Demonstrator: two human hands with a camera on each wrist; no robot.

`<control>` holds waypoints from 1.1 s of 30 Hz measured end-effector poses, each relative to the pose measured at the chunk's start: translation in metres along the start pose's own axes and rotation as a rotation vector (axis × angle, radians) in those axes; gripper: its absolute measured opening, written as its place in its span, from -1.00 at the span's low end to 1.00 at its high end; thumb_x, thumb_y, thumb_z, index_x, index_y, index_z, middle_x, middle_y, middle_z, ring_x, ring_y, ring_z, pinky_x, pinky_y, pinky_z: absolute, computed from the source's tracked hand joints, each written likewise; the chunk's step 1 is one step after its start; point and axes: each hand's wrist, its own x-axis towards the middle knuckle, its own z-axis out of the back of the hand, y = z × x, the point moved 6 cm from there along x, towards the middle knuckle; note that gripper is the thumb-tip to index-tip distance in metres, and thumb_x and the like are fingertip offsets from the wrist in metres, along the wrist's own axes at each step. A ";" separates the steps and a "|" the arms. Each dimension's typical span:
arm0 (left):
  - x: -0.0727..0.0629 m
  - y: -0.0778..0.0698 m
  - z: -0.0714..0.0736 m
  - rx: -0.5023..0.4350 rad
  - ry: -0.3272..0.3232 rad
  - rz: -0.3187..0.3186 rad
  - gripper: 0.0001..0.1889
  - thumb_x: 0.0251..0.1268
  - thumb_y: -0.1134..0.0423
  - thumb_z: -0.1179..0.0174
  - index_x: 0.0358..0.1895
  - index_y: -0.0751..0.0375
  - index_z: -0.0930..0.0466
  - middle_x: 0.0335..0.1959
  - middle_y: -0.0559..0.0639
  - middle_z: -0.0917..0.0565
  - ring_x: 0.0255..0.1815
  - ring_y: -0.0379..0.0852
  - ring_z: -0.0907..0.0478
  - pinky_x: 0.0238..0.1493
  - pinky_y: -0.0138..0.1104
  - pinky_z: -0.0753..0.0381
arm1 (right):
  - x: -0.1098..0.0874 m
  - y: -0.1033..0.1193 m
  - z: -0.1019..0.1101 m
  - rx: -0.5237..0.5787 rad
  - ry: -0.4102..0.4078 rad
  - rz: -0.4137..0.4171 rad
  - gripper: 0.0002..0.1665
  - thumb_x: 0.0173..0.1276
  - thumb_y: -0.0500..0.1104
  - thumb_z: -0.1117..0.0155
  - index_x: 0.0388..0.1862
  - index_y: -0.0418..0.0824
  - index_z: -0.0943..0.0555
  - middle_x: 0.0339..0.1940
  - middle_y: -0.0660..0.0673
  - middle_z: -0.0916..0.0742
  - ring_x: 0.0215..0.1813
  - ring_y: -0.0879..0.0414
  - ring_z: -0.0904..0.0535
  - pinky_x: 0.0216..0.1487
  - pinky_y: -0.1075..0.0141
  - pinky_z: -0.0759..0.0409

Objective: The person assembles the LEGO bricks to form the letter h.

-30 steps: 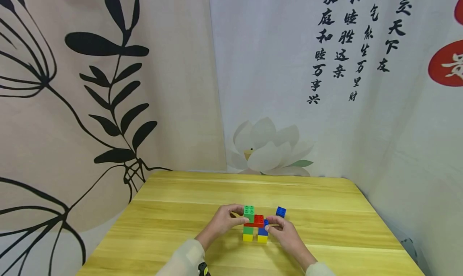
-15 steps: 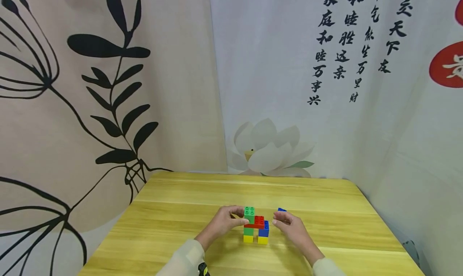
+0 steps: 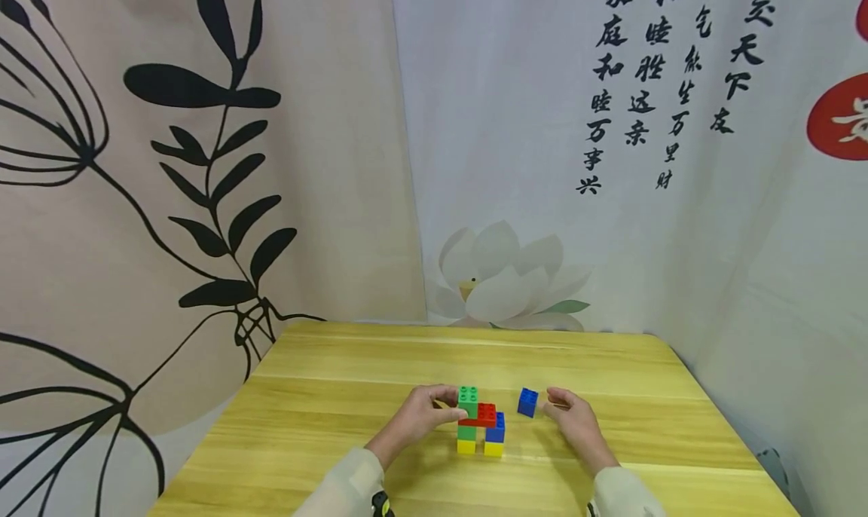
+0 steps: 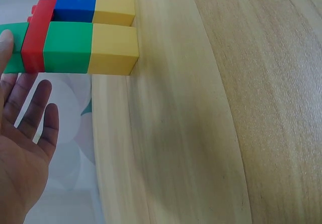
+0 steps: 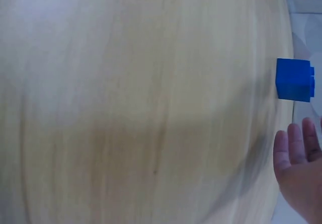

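A small build of toy bricks stands on the table: a red brick [image 3: 486, 414] bridges two legs. One leg is a green brick [image 4: 67, 48] over a yellow brick [image 4: 114, 50]; the other is a blue brick [image 3: 495, 427] over yellow. My left hand [image 3: 418, 419] pinches the top green brick [image 3: 468, 401] between thumb and fingers, its other fingers spread in the left wrist view. To the right, a loose blue brick [image 3: 527, 402] sits on the table. My right hand [image 3: 575, 426] is just right of it, fingers relaxed, holding nothing; the right wrist view shows a gap between the fingers and that brick.
The wooden table [image 3: 325, 359] reaches back to a cloth backdrop [image 3: 339, 163] with plant drawings, a pale flower and written characters. Another cloth hangs along the right side of the table.
My right hand has let go of the build's blue brick and moved right, past the loose blue brick, which shows fully again. My left hand stays on the top green brick.
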 end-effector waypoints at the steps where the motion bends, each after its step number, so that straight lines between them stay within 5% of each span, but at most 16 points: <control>1: 0.000 0.000 0.000 0.013 -0.004 -0.001 -0.77 0.24 0.14 -0.40 -0.09 0.10 -0.73 -0.23 -0.06 -0.66 -0.19 -0.01 -0.54 -0.19 -0.27 -0.56 | 0.001 -0.001 -0.001 -0.008 0.004 -0.003 -0.40 0.45 -0.17 -0.24 0.36 -0.45 -0.40 0.28 -0.41 -0.52 0.29 -0.28 -0.43 0.26 -0.08 -0.43; 18: -0.001 0.000 0.000 0.003 0.020 0.000 -0.73 0.22 0.05 -0.41 -0.06 0.04 -0.74 -0.23 -0.10 -0.66 -0.21 -0.02 -0.56 -0.22 -0.30 -0.59 | 0.020 -0.014 -0.021 -0.061 -0.023 -0.050 -0.36 0.40 -0.18 -0.31 0.34 -0.49 -0.41 0.25 -0.45 -0.54 0.24 -0.28 -0.46 0.22 -0.09 -0.46; 33: -0.002 -0.002 0.000 0.007 0.016 -0.004 -0.74 0.23 0.07 -0.40 -0.05 0.03 -0.74 -0.23 -0.11 -0.66 -0.15 0.03 -0.56 -0.19 -0.28 -0.58 | 0.014 -0.010 -0.019 -0.101 -0.039 -0.050 -0.44 0.38 -0.09 -0.36 0.20 -0.43 -0.54 0.13 -0.36 -0.64 0.11 -0.19 -0.56 0.08 -0.03 -0.55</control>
